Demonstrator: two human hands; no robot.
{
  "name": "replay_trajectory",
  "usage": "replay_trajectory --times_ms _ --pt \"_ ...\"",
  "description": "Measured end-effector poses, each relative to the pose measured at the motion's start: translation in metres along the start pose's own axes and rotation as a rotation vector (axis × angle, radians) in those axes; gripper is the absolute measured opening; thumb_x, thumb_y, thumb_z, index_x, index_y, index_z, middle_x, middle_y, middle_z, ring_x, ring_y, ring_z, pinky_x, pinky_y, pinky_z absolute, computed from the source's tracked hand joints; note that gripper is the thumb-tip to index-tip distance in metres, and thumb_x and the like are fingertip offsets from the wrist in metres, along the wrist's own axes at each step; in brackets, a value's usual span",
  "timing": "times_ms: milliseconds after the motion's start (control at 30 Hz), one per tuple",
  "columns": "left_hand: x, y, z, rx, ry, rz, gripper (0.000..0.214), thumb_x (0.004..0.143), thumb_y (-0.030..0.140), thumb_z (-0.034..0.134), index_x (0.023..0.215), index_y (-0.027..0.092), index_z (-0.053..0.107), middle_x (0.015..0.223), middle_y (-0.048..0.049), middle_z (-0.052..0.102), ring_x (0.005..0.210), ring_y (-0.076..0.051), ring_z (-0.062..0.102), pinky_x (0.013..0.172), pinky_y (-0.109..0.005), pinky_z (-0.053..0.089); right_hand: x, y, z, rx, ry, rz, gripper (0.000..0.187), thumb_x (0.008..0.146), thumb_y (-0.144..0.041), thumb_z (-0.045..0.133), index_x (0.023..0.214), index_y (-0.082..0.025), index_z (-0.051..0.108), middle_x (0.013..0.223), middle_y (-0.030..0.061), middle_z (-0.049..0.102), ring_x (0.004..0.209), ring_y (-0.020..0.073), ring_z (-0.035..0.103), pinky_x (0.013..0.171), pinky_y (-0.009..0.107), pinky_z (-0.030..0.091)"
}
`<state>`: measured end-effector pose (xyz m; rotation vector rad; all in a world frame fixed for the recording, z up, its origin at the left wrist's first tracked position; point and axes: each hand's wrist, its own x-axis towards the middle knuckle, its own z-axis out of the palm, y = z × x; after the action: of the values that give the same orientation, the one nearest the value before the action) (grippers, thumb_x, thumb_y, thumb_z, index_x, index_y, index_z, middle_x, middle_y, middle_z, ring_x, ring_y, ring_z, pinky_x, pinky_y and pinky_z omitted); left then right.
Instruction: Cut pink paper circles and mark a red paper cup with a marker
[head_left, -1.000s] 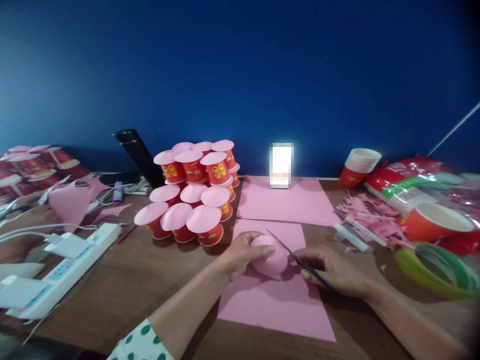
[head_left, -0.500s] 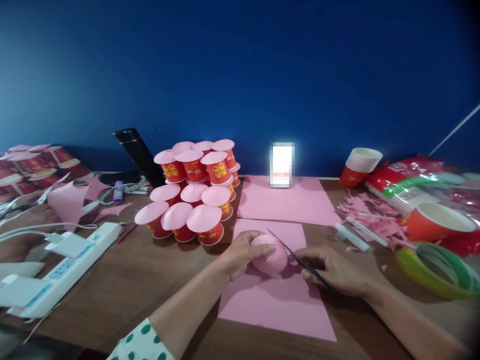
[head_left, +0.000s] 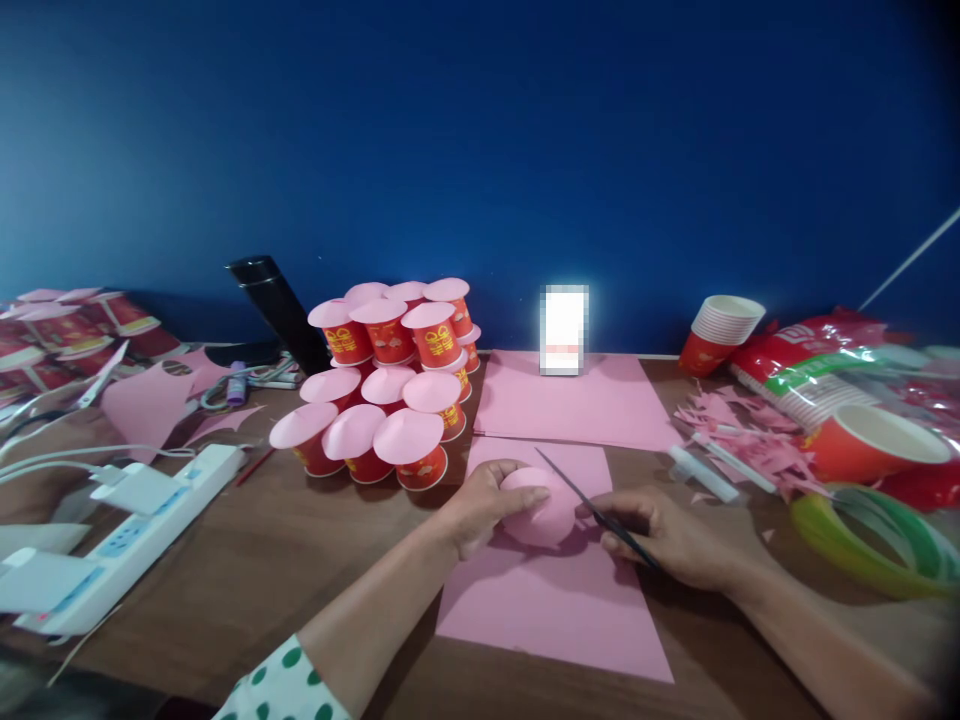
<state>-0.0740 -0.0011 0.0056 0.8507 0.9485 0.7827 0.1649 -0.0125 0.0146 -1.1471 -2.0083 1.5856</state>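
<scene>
Between its thumb and fingers, my left hand pinches a round pink paper disc over a pink paper sheet. My right hand is closed on a pair of black scissors, seen edge-on, their thin tip pointing up and left across the disc's right side. Whether the blades are parted cannot be made out. Left of my hands stand several red paper cups, stacked in layers with pink discs on their tops. More pink sheets lie behind.
A phone stands against the blue wall. At left are a power strip, a black flask and a co-worker's hand near scissors and pink paper. Pink scraps, nested cups and tape rolls lie right.
My right hand and the scissors have shifted slightly, and the disc now faces up more flatly in my left hand. At far left, the co-worker's pink paper has moved a little.
</scene>
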Motion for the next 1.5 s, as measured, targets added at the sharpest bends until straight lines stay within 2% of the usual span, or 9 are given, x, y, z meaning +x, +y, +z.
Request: replay_trajectory --times_ms 300,867,1500 --pt "-0.003 0.004 0.002 0.01 -0.024 0.02 0.045 0.051 0.038 0.087 0.079 0.01 0.067 0.071 -0.0049 0.065 0.063 -0.013 0.058 0.06 -0.025 0.047 -0.002 -0.009 -0.002 0.005 -0.047 -0.011 0.045 0.082 -0.054 0.06 0.097 -0.013 0.068 0.069 -0.0001 0.056 0.056 0.009 0.041 0.049 0.019 0.032" --pt "-0.004 0.003 0.004 0.017 -0.057 0.022 0.038 0.053 0.032 0.087 0.079 0.011 0.07 0.072 -0.0037 0.067 0.065 -0.011 0.059 0.065 -0.023 0.048 -0.002 -0.015 -0.002 -0.029 -0.065 0.002 0.041 0.082 -0.051 0.06 0.096 -0.014 0.069 0.072 0.0012 0.059 0.062 0.0119 0.047 0.055 0.021 0.037" --pt "-0.002 0.002 0.004 0.024 -0.065 0.026 0.038 0.054 0.033 0.086 0.079 0.01 0.069 0.071 -0.0037 0.065 0.064 -0.011 0.058 0.062 -0.023 0.048 -0.003 -0.017 -0.002 -0.076 -0.052 0.031 0.039 0.081 -0.05 0.059 0.095 -0.016 0.07 0.073 0.0012 0.06 0.063 0.0129 0.048 0.056 0.022 0.037"
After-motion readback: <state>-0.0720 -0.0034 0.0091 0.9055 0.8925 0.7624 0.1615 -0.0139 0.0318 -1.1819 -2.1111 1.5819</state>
